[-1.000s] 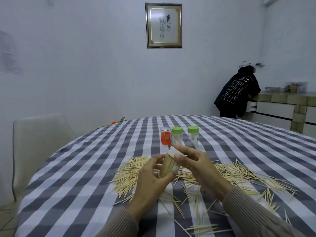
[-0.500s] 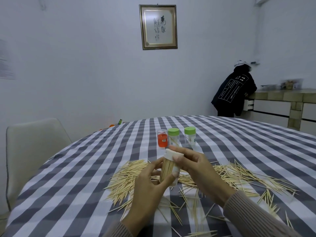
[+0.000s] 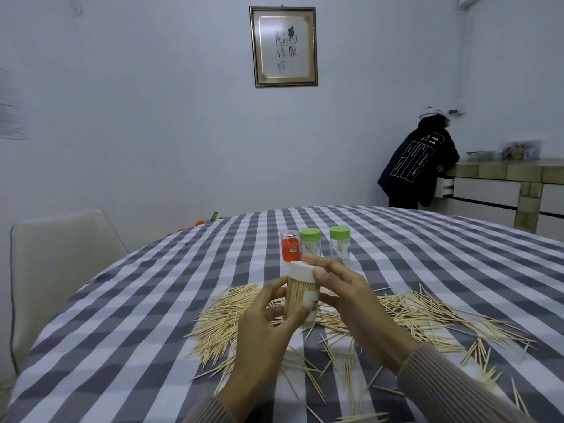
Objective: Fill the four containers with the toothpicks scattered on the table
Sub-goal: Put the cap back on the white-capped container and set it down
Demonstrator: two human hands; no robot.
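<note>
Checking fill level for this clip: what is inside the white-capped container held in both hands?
The white-capped container is packed with upright toothpicks behind its clear wall. The white cap, its label, the left hand and the right hand hide the rest.

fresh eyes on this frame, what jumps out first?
Dead centre, the left hand grips a clear container packed with toothpicks while the right hand holds its white cap. Loose toothpicks sprawl across the checked tablecloth on both sides of the hands. Behind them stand an orange-labelled container and two green-capped containers in a row.
</note>
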